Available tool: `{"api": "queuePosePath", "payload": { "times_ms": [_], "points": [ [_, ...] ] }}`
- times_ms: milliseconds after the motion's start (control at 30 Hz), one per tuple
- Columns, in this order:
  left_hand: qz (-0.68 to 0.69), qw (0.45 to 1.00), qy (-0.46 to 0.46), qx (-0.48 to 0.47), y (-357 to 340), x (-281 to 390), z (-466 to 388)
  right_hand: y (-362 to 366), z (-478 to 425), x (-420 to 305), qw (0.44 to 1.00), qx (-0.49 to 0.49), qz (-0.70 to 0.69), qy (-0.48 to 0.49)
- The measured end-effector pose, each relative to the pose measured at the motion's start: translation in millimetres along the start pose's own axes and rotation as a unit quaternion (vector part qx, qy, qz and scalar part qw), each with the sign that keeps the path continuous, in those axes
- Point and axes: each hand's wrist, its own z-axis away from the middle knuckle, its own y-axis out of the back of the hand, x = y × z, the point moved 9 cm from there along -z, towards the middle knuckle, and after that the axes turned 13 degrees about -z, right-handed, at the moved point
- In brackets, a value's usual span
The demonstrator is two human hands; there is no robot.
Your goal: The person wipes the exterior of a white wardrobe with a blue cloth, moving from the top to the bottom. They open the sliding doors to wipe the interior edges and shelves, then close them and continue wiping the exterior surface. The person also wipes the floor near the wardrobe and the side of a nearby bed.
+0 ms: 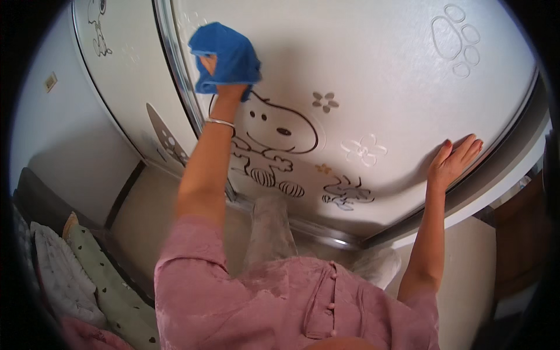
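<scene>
A blue cloth [234,57] is draped over my left hand [209,64], which presses it to the upper left part of a white sliding door panel [385,87], near the metal frame strip. Most of that hand is hidden under the cloth. A cartoon dog drawing [280,131] lies just below it, with flower and paw designs farther right. My right hand [453,162] rests flat on the same panel close to its right edge, fingers spread a little and holding nothing.
A second door panel [127,74] stands at the left, beside a wall with a socket plate [50,82]. Pillows [109,284] lie at the lower left. A metal floor track [337,240] runs under the door. Brown furniture [520,245] is at the right.
</scene>
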Motion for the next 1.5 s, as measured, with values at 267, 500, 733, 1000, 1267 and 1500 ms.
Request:
{"api": "queuePosePath", "payload": {
  "times_ms": [267,500,733,1000,1267,1500],
  "points": [
    [-0.309,0.893,-0.327,-0.002,52,182,118,-2,0,3,0.999,0.005,0.014,0.034],
    [0.310,0.946,0.002,-0.091,52,137,89,0,2,8,0.998,-0.014,0.039,0.045],
    [0.086,0.978,0.179,-0.067,-14,-2,114,-6,5,14,0.998,-0.023,0.045,0.042],
    [0.159,0.963,0.074,-0.203,44,168,216,-6,5,19,0.998,-0.042,0.035,0.023],
    [0.556,0.789,0.075,-0.250,75,268,151,23,30,-24,0.991,-0.015,-0.114,-0.069],
    [0.417,0.884,-0.178,-0.118,166,298,4,-21,172,-90,0.752,-0.205,-0.479,-0.405]
  ]
}}
